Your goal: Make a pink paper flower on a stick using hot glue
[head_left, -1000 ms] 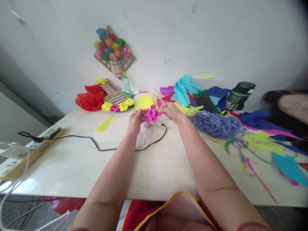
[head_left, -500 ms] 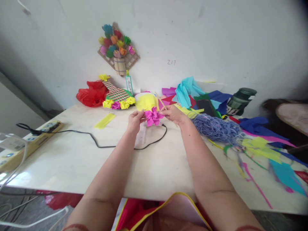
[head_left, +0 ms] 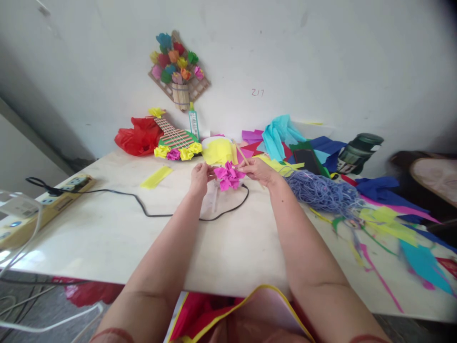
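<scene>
Pale table (head_left: pixel 107 238) against a white wall (head_left: pixel 321 57). Left hand (head_left: pixel 200 175) and right hand (head_left: pixel 259 170), fingers pinched closed, hold the pink paper flower (head_left: pixel 228 175) between them over the table's far middle. Black cable (head_left: pixel 143 212) lies below it; coloured paper scraps (head_left: pixel 392 214) to the right.

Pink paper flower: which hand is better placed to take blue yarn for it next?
Probably the right hand: the blue yarn lies just to its right, though it holds a stick. The left hand pinches the pink flower.
</scene>
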